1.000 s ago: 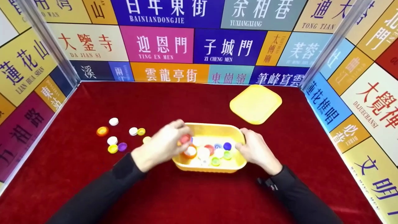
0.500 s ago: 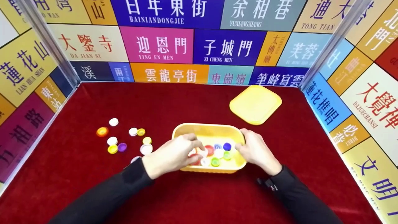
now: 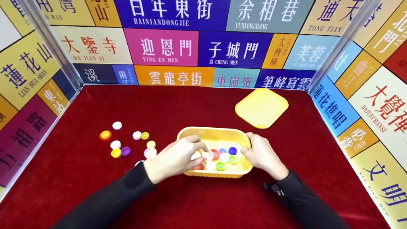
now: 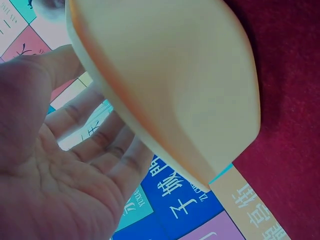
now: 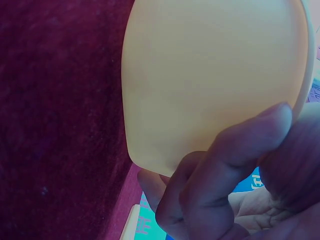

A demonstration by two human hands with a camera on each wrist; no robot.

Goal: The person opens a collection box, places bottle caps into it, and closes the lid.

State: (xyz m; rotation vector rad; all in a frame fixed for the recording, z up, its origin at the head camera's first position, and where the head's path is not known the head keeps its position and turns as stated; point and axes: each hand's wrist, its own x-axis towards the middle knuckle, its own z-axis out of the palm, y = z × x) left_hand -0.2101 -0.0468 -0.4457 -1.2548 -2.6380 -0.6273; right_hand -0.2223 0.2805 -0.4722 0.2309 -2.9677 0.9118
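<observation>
Tub (image 3: 219, 174), yellow and oblong, stands upright on the red cloth (image 3: 203, 205) about the middle of the scene, its long sides running left to right. The right hand (image 3: 262, 153) grips its right end: thumb over the rim, fingers bent against the outer wall, as the right wrist view confirms. The left hand (image 3: 175, 157) reaches over the left end, thumb and fingers set apart, above caps (image 3: 220, 166) inside. In the left wrist view its palm is bare and its fingertips are hidden behind the tub wall; whether they touch a cap, I cannot tell.

Contents of the tub, so far as visible: a red cap (image 3: 215, 155) near the middle; a dark blue cap (image 3: 232, 150) toward the right, with a light blue cap (image 3: 223, 150) to its left; two green caps (image 3: 232, 159), one nearer than the other; white ones among them. Those at the left end are partly covered by the left hand.

More lie scattered on the cloth, left of the tub. An orange cap (image 3: 105, 135) is farthest left. A purple cap (image 3: 126, 150) lies just beside a yellow cap (image 3: 116, 153). The left sleeve (image 3: 105, 194), black, partly hides the nearest.

A yellow lid (image 3: 262, 108) lies flat at far right, apart from the tub. Lettered panels (image 3: 160, 47) line the far, left and right sides.
</observation>
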